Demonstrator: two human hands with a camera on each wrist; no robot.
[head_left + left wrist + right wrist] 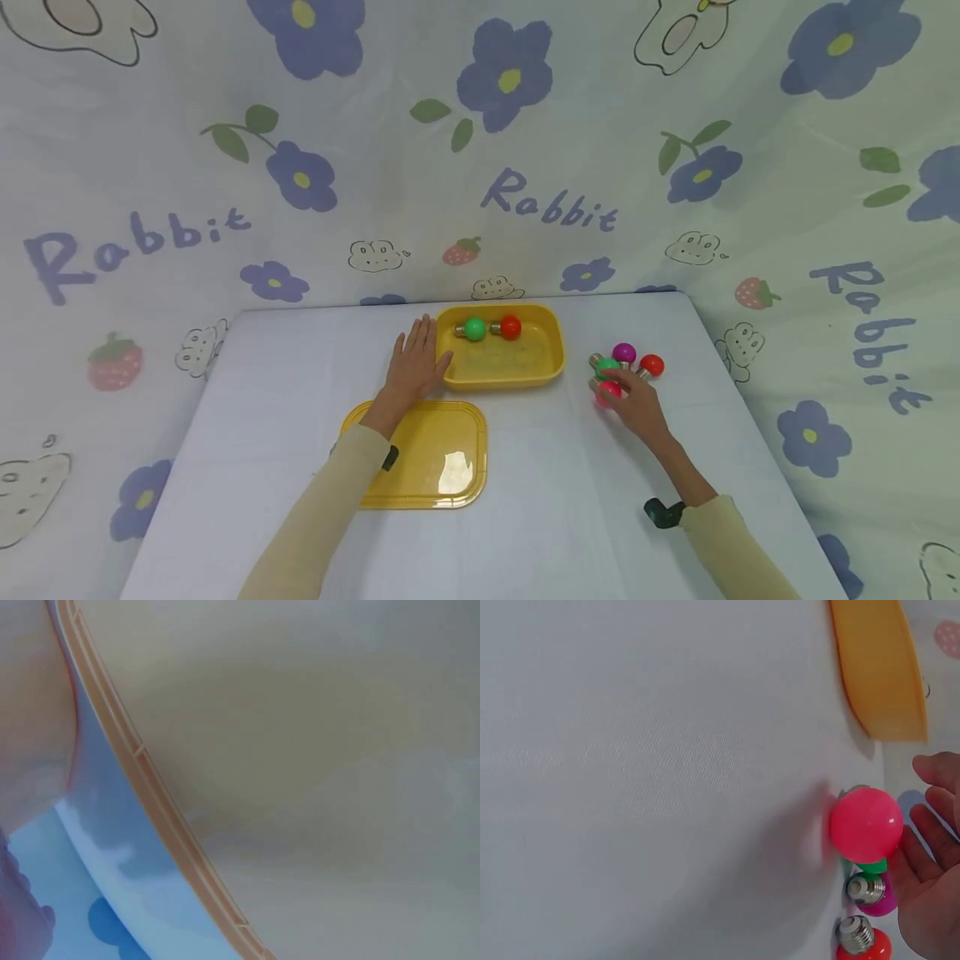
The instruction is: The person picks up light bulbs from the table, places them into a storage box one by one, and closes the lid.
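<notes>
My left hand [414, 362] lies with straight fingers along the left side of a deep yellow tray [498, 384]. Inside that tray are a green light bulb [475, 329] and a red light bulb [511, 327]. Over a loose cluster on the right hovers my right hand [637, 404], fingers loosely bent. The cluster holds a pink bulb [866, 825], a green bulb [606, 365], a purple bulb [624, 352] and an orange-red bulb [652, 364]. In the right wrist view, a gap shows between thumb and fingers, with no bulb gripped there; whether fingertips touch one is unclear.
A shallow yellow tray [420, 475] lies under the left forearm, nearer me than the deep one. Its rim [161, 802] crosses the left wrist view. White cloth [555, 500] covers the table, and a patterned curtain [420, 183] stands behind it.
</notes>
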